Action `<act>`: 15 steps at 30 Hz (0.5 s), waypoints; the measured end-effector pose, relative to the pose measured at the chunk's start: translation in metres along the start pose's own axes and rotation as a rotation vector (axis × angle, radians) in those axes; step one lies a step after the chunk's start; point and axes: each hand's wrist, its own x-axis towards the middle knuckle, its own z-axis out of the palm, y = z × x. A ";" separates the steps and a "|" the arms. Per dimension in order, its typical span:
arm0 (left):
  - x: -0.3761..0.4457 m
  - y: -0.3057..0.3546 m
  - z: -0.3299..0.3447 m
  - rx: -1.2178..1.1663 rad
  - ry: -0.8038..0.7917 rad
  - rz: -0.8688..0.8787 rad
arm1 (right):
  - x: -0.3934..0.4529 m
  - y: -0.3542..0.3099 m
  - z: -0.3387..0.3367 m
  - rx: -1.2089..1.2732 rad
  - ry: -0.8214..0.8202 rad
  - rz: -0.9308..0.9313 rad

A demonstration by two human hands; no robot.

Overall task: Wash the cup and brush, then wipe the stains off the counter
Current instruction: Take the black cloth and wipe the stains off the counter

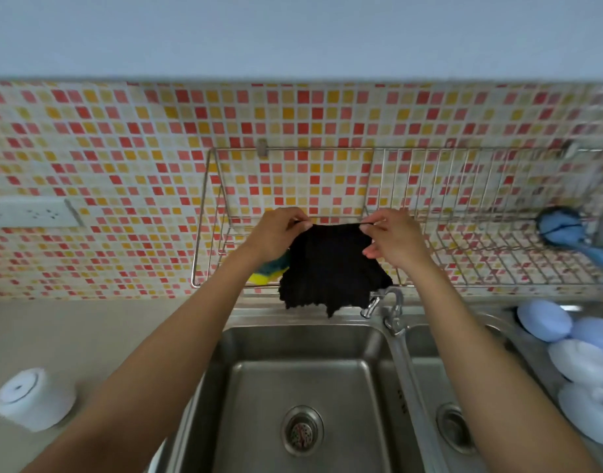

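Cloth [330,268]: black, ribbed, hanging downward, top edge level; left hand [276,233] and right hand [393,235] pinch its corners.

We hold a cloth [330,268] between left hand [276,235] and right hand [393,237], before the rack [463,213]. Below our hands lies the sink [293,387]; a cup [34,399] stands on the worktop [88,336], left.
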 end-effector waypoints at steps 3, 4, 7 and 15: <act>0.011 -0.009 0.008 0.002 -0.013 -0.042 | 0.013 0.001 0.008 -0.054 0.004 0.019; 0.014 -0.012 0.010 0.006 -0.017 -0.051 | 0.016 0.001 0.010 -0.078 0.007 0.027; 0.021 -0.019 0.017 0.007 -0.032 -0.076 | 0.021 0.000 0.019 -0.102 0.002 0.058; 0.019 -0.033 0.021 0.207 0.046 -0.127 | 0.017 0.006 0.033 -0.273 0.063 -0.067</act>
